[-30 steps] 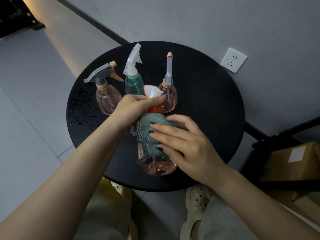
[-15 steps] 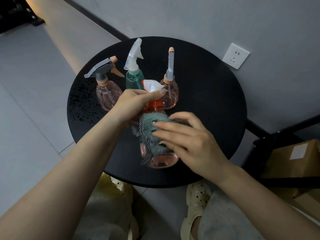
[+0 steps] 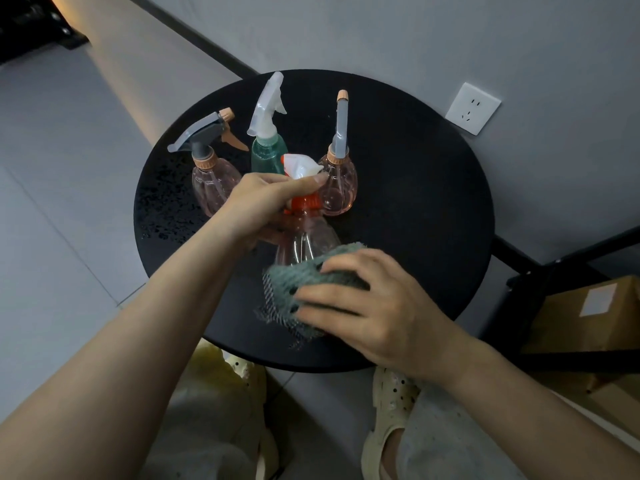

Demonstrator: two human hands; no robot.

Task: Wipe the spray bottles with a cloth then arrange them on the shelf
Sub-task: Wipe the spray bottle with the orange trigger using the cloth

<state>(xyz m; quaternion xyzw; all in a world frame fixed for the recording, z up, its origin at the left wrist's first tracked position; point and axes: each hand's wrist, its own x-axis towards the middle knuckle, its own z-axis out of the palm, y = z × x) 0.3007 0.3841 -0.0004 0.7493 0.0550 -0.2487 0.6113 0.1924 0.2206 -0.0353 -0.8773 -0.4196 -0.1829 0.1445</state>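
While left hand (image 3: 263, 199) grips the tilted bottle (image 3: 304, 244) by its neck above the worktop (image 3: 415, 209) and right hand (image 3: 363, 306) clasps cloth (image 3: 301, 282) round its base, a slip could topple three bottles (image 3: 266, 150) standing just beyond.

No readable text anywhere — no brand, no. or sign. The cardboard box (image 3: 585, 313) at right carries a pale label (image 3: 598, 298), but it's a blurred blank patch, nothing legible. The wall socket (image 3: 472, 108) shows only its slots, no markings. The spray bottles on the tabletop have no visible print or stickers — approx. all plain tinted plastic.
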